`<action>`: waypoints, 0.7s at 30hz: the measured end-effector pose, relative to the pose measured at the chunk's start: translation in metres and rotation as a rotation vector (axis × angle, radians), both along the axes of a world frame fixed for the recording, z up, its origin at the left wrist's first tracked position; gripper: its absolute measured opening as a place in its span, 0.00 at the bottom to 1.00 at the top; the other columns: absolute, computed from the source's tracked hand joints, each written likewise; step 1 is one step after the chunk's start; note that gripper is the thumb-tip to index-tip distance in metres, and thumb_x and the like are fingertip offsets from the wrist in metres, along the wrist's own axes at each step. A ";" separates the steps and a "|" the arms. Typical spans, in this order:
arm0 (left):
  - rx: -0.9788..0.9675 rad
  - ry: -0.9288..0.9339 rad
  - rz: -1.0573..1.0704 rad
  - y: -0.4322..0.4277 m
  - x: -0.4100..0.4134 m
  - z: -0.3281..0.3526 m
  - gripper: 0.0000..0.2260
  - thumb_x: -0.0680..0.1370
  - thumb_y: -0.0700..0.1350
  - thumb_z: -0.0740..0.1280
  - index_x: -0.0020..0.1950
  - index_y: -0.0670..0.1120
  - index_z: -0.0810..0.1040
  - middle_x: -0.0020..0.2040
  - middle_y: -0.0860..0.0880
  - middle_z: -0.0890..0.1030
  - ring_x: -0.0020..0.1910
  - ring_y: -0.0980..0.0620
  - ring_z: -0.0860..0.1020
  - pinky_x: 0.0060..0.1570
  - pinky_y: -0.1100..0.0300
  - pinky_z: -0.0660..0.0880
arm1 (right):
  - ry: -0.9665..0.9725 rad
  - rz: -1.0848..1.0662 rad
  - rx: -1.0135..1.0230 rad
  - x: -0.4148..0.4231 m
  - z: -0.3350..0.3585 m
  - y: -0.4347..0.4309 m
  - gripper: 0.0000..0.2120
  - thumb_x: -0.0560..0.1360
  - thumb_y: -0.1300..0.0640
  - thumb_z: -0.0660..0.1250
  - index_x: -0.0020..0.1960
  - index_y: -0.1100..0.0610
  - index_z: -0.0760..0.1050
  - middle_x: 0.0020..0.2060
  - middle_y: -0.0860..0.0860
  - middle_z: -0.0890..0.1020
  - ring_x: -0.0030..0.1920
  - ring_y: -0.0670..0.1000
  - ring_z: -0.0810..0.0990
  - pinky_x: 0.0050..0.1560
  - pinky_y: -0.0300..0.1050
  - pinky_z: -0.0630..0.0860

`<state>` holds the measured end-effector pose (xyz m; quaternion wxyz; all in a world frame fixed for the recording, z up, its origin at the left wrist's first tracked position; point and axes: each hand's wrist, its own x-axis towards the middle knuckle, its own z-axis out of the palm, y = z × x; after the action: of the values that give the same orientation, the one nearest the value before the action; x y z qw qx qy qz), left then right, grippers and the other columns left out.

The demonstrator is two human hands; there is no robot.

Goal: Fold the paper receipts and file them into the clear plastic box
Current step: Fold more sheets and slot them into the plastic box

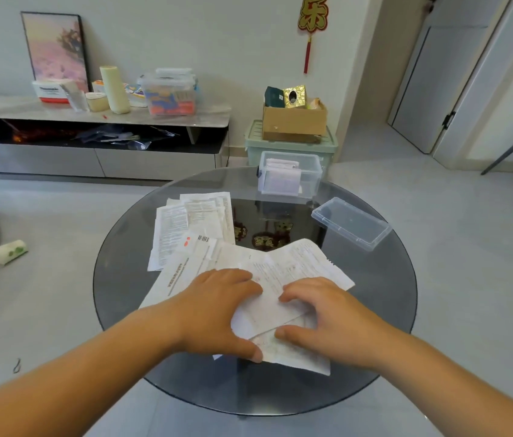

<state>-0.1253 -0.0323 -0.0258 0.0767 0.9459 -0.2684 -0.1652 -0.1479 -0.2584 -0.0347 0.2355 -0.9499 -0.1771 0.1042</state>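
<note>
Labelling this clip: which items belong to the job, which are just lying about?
Job: left hand, right hand, top receipt, receipt pile, clear box, lid.
Lying about: cardboard box, green bin, tissue pack, picture, shelf tub.

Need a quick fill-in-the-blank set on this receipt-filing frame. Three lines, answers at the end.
1. The left hand and right hand both rest on a paper ____.
2. The clear plastic box stands open, and its lid lies on the ____.
3. The pile of unfolded receipts lies to the ____ of the lid.
Missing words: receipt; table; left.
</note>
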 end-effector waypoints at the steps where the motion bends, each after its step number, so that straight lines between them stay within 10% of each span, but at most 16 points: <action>1: -0.011 0.016 0.012 0.001 -0.001 0.000 0.41 0.70 0.71 0.69 0.78 0.60 0.58 0.79 0.60 0.56 0.76 0.55 0.56 0.75 0.54 0.53 | -0.004 -0.001 -0.004 -0.002 0.000 0.001 0.23 0.72 0.34 0.69 0.64 0.42 0.73 0.65 0.35 0.72 0.67 0.40 0.66 0.70 0.42 0.66; 15: -0.324 0.132 0.175 0.004 0.008 0.005 0.11 0.76 0.63 0.68 0.49 0.57 0.81 0.58 0.63 0.78 0.54 0.56 0.77 0.53 0.67 0.75 | -0.039 -0.038 0.133 -0.001 -0.004 0.022 0.11 0.70 0.37 0.73 0.49 0.38 0.78 0.58 0.33 0.76 0.62 0.39 0.69 0.68 0.47 0.68; 21: -0.306 0.210 0.154 0.020 0.016 0.011 0.07 0.76 0.59 0.70 0.50 0.58 0.81 0.62 0.66 0.77 0.59 0.58 0.75 0.51 0.71 0.69 | -0.023 -0.134 0.201 0.004 -0.007 0.024 0.04 0.74 0.43 0.72 0.43 0.43 0.82 0.49 0.35 0.79 0.56 0.40 0.73 0.64 0.46 0.72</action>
<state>-0.1093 -0.0123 -0.0151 0.2597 0.9185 -0.2076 -0.2140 -0.1435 -0.2344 -0.0415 0.3338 -0.9324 -0.1253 0.0592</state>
